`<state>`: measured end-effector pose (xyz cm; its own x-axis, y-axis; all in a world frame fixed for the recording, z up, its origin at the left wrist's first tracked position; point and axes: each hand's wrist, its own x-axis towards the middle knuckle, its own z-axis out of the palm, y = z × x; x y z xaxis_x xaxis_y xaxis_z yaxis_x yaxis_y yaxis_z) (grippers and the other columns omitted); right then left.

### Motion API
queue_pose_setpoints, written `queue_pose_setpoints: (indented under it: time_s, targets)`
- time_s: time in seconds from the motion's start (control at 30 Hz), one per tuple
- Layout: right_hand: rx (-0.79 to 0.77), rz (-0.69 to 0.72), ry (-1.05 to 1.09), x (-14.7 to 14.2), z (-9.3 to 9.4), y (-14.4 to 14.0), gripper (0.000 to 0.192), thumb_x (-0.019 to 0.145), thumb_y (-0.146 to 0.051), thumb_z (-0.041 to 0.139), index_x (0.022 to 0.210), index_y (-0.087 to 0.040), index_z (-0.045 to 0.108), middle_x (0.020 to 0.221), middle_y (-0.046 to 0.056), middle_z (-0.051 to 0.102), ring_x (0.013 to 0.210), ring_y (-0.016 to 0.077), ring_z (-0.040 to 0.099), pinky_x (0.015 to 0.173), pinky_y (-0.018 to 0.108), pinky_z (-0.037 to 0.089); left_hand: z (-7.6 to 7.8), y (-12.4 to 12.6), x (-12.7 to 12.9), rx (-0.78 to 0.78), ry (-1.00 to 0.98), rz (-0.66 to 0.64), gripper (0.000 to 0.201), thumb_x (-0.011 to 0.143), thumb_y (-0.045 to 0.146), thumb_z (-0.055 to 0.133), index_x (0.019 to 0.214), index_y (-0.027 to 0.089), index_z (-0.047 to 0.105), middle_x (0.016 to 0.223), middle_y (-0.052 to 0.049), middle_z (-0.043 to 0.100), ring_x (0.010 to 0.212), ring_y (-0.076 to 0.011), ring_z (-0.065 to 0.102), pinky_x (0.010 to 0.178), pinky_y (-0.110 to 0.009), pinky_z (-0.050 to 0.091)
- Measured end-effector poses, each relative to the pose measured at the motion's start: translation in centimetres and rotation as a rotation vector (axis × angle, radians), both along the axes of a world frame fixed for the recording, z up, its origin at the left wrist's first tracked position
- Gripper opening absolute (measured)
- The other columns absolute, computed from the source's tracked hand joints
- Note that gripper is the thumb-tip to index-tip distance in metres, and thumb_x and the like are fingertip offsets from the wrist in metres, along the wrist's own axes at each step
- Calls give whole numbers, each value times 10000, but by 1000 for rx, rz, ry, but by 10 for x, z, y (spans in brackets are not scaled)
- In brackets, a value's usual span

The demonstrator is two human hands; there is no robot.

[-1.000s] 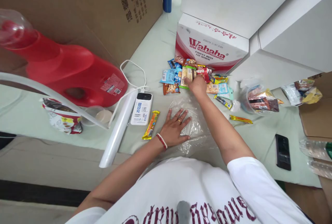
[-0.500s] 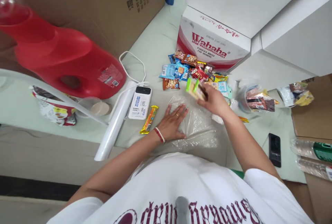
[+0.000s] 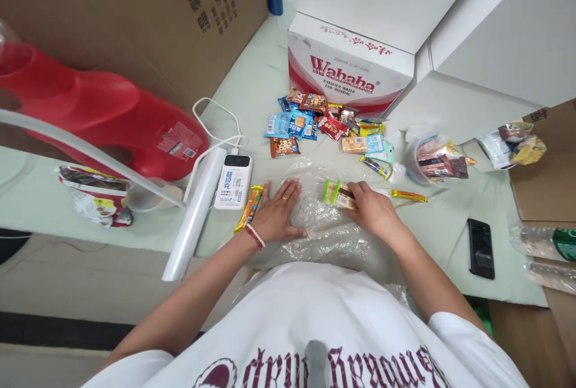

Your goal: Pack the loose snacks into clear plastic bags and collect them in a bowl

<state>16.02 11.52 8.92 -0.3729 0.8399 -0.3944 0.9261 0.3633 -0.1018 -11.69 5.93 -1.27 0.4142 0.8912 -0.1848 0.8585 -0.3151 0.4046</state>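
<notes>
My left hand [image 3: 279,211] lies flat, fingers apart, on the left part of a clear plastic bag [image 3: 333,247] spread on the table. My right hand [image 3: 371,208] is closed on green-and-cream snack packets [image 3: 339,194], held low over the bag's right half. Left of my left hand lies a yellow snack bar [image 3: 249,209]. Beyond both hands is a pile of small wrapped snacks [image 3: 310,118], among them an orange-and-blue packet [image 3: 362,144]. A dark-and-yellow packet [image 3: 375,167] and another yellow stick [image 3: 408,196] lie near my right hand.
A white power bank [image 3: 234,184] with a cable and a white roll [image 3: 195,220] lie left, by a big red jug [image 3: 130,118]. A Wahaha carton [image 3: 351,70] stands behind. Right are a plastic tub of snacks [image 3: 432,160] and a black phone [image 3: 480,248].
My right hand has come down toward me with the snack packets, from near the pile to over the bag. My left hand stays flat on the bag. The view has shifted slightly.
</notes>
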Motion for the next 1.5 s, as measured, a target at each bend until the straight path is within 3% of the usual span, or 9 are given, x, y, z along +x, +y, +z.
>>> queue_pose_setpoints:
  time_s: [0.23,0.33,0.47,0.7,0.87,1.0,1.13,1.37,1.5]
  targets:
    - [-140,154,98,-36,-12,-5,659,868,-217,727,1476,-224,475,1524,180,485,1160,321,679,881,385,554,14,-10,-9,98,15,33,1158,799,601,745,1683,186,122,1731,-231,162,1616,-424,139,1249,-724,-22]
    - [-104,210,381,-2,-13,-18,686,918,-236,697,1541,-241,410,1625,173,370,1362,323,550,1016,435,536,23,-32,-21,163,-40,-94,842,895,302,616,1656,317,256,1704,-116,332,1607,-361,229,1272,-688,-53]
    - [-141,394,614,57,-23,-52,387,982,-296,635,1365,-251,602,1424,139,583,1301,287,557,1081,492,508,21,-61,-31,62,-194,-341,739,827,198,586,1548,314,472,1666,-89,419,1569,-323,342,1309,-634,3]
    - [-47,189,731,80,-73,-87,263,1054,-296,473,1080,-263,732,1216,128,708,1105,261,638,950,475,561,3,-54,-30,-29,-298,-181,268,1013,227,456,1097,266,708,1398,-87,693,1405,-222,564,1282,-534,241]
    - [-83,69,730,77,-49,-48,316,1072,-378,423,1038,-246,707,928,76,739,878,220,666,837,368,549,21,-16,-28,-50,-365,23,322,1047,376,388,1007,213,663,1011,-81,765,998,-221,709,998,-411,514]
    - [4,-10,446,67,-32,0,275,1038,-310,459,1086,-221,715,996,88,743,965,238,677,865,346,513,21,17,-17,6,-255,263,312,994,439,450,893,218,646,843,-53,708,810,-232,662,805,-376,516]
    - [25,21,11,39,-21,40,228,981,-254,559,1126,-200,727,1095,146,717,1064,297,649,842,355,493,9,34,0,99,-152,425,196,937,362,525,942,210,648,864,-69,668,867,-254,651,829,-392,518]
    - [79,95,155,-42,-34,91,603,974,-347,644,1515,-139,481,1436,191,591,1376,335,460,1097,423,406,-3,34,21,275,-148,672,773,829,418,699,1486,135,406,1380,-202,533,1322,-364,528,1084,-507,475]
    - [-45,24,145,-65,-44,106,465,917,-210,674,1367,-106,624,1211,179,719,1172,309,617,962,361,457,0,38,26,143,-42,716,955,793,419,738,1573,94,292,1338,-213,569,1254,-392,576,1035,-527,481]
